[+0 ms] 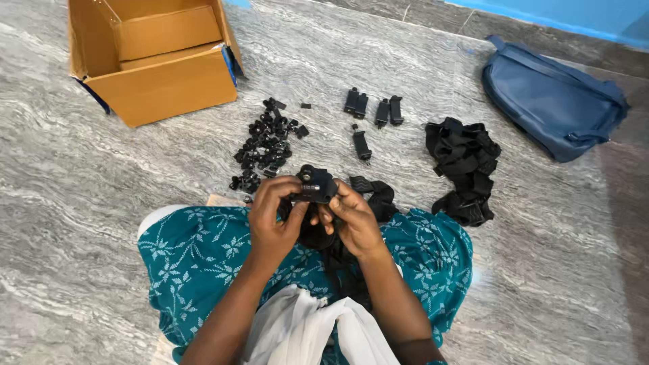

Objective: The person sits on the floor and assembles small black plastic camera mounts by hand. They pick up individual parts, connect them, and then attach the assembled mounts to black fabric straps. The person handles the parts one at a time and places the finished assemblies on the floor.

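Seated on a grey marbled floor [81, 203], a person grips a small black plastic mount [315, 185] at lap height, its long axis running left to right between the fingertips. The left hand [272, 216] pinches its left end with fingers curled narrow; the right hand [353, 220] clamps the right end. Black strap [378, 196] trails below the fingers. Beyond them lies a heap of small black clips [265, 145].

The cardboard box [152, 57] is cropped at the top edge; the small black parts [267, 145] are too tiny to identify
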